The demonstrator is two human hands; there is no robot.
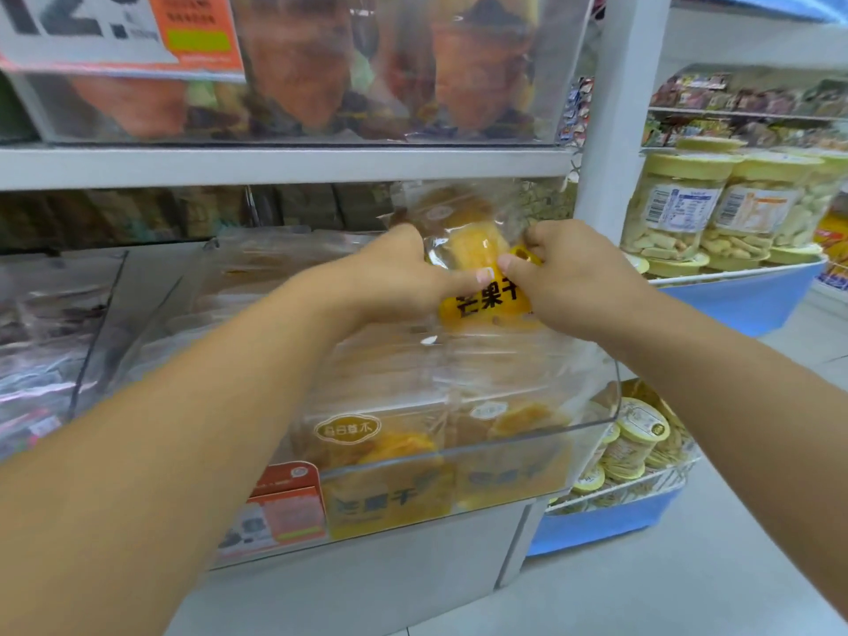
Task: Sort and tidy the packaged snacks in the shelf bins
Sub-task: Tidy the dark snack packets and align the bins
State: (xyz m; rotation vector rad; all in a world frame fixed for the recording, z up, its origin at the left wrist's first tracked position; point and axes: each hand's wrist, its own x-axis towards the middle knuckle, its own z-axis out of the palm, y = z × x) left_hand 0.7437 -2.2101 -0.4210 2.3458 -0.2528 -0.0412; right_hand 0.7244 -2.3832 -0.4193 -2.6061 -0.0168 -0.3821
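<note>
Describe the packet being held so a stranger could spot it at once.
Find the clear bin of yellow mango packets under the white shelf board. Above it, the left hand and right hand grip one packet, the only one raised.

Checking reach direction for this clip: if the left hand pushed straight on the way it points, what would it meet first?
The left hand already holds the mango snack bag in its grip with the right hand. Straight ahead, it would probably reach the dark packets at the back of the shelf, though depth is unclear.

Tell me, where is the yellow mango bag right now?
In the head view's middle, the mango bag is held between the left hand and right hand, above the clear bin.
</note>
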